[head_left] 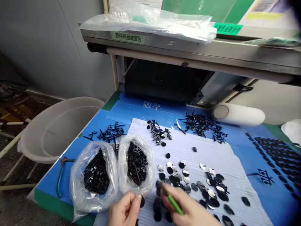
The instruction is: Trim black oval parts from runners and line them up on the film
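Note:
My left hand [126, 209] is closed at the front of the table, thumb and fingers pinching a small round black disc [142, 201]. A slim green-handled tool [174, 204] lies in the closed grip of my right hand [185, 205]; its working tip is blurred, so its kind is unclear. Around and beyond the right hand, many black discs [221, 196], some with shiny faces, are scattered on a white sheet [178, 147]. Just past the left hand stand two open clear plastic bags, the right bag [149, 157] and the left bag [76, 180], both filled with small black parts.
Green-handled cutters [60, 180] lie at the blue table's left edge. Black sprue-like pieces [199, 124] are heaped toward the back. Rows of black discs [277, 157] line the right side. A white roll [240, 114] rests behind, under a metal shelf [150, 40]. A large tub [61, 125] stands left.

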`<state>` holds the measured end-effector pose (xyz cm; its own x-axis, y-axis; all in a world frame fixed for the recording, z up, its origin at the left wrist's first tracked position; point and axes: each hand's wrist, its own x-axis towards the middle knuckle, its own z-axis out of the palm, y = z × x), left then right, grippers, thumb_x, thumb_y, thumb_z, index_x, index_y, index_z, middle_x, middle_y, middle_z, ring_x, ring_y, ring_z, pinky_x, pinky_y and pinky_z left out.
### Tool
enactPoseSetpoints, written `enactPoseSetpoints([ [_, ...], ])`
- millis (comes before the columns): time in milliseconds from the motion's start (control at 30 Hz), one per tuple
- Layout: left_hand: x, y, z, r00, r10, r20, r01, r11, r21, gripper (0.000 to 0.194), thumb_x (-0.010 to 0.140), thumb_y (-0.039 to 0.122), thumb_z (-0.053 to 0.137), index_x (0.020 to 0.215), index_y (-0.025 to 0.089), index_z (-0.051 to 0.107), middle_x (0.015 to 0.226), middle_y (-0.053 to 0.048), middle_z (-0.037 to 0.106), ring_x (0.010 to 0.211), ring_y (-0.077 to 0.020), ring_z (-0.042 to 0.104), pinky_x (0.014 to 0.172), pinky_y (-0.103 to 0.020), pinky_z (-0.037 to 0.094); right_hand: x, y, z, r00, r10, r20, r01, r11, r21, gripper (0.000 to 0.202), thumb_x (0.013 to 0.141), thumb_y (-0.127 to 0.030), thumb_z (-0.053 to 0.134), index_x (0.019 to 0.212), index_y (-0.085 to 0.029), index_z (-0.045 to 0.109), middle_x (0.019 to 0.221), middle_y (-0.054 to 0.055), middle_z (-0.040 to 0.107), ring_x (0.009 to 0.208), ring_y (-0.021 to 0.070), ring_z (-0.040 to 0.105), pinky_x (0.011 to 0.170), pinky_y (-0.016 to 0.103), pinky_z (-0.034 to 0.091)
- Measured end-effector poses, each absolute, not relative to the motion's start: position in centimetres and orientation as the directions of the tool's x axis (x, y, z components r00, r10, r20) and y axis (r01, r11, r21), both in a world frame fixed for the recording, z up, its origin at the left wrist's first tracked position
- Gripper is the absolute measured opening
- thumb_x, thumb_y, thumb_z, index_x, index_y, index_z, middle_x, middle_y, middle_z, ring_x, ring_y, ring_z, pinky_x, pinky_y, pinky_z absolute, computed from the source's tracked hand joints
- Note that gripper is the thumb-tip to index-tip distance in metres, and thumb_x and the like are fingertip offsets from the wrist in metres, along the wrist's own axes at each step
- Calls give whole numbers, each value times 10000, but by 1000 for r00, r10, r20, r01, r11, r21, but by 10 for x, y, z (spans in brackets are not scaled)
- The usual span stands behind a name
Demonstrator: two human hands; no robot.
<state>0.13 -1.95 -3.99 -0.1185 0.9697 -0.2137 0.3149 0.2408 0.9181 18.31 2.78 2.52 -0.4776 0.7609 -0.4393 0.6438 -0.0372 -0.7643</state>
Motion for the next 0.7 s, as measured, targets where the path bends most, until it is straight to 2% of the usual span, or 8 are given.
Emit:
enactPoseSetpoints([
  [67, 8, -24, -54, 34, 998, 52, 599, -62, 799, 432, 844, 405, 309, 476, 193, 389, 357, 62, 365, 319, -70, 389, 366, -187, 264, 193, 33, 26, -395, 855, -337, 579, -54, -814, 101, 680, -129, 403, 711, -207, 348, 675, -32, 397, 617, 123, 392, 584, 229, 364],
  [133, 18, -24, -62, 210, 949, 235, 747, -311, 588, 416, 872, 302, 266, 508, 198, 438, 375, 46, 443, 322, -89, 454, 380, -213, 287, 194, 40, 26, -317, 922, -224, 560, -8, -828, 74, 758, -170, 404, 741, -212, 344, 681, -34, 388, 604, 119, 394, 581, 232, 374],
  [233, 31, -19, -65, 305, 892, 334, 808, -428, 405, 356, 860, 258, 317, 550, 203, 483, 420, 23, 519, 342, -130, 511, 385, -258, 283, 181, 52, 27, -363, 931, -48, 567, 180, -804, 138, 762, -112, 420, 851, -211, 385, 801, 0, 466, 710, 136, 466, 665, 254, 397],
  [333, 35, -14, -62, 310, 875, 372, 836, -437, 331, 276, 828, 258, 412, 576, 201, 509, 441, 7, 548, 357, -150, 526, 379, -269, 274, 160, 64, 26, -476, 875, 93, 558, 382, -737, 230, 722, -57, 432, 890, -210, 397, 1039, 58, 498, 927, 179, 475, 785, 297, 383],
  [400, 35, -12, -61, 318, 863, 392, 844, -446, 298, 261, 821, 263, 432, 581, 201, 515, 442, 5, 551, 362, -154, 528, 379, -269, 283, 147, 72, 23, -525, 844, 111, 606, 462, -647, 238, 713, -69, 452, 901, -207, 408, 1103, 70, 494, 969, 197, 466, 793, 312, 380],
  [533, 32, -11, -59, 349, 845, 405, 826, -482, 293, 316, 847, 288, 373, 573, 199, 502, 448, 11, 529, 357, -148, 524, 369, -268, 305, 130, 88, 13, -582, 811, 65, 703, 541, -461, 201, 695, -81, 475, 856, -199, 449, 859, 43, 554, 782, 184, 498, 653, 273, 379],
  [633, 26, -12, -58, 376, 826, 419, 792, -521, 317, 357, 867, 275, 314, 579, 190, 506, 465, 2, 522, 368, -132, 526, 372, -248, 332, 128, 95, 10, -578, 813, 75, 713, 548, -438, 164, 690, -82, 468, 805, -198, 448, 765, 24, 524, 713, 173, 474, 608, 263, 350],
  [700, 19, -16, -56, 398, 807, 437, 757, -558, 340, 341, 870, 281, 312, 624, 185, 528, 496, -2, 547, 392, -114, 540, 386, -217, 357, 133, 97, 14, -546, 832, 101, 699, 519, -493, 150, 712, -93, 456, 816, -198, 427, 761, 16, 507, 703, 161, 461, 606, 258, 347],
])
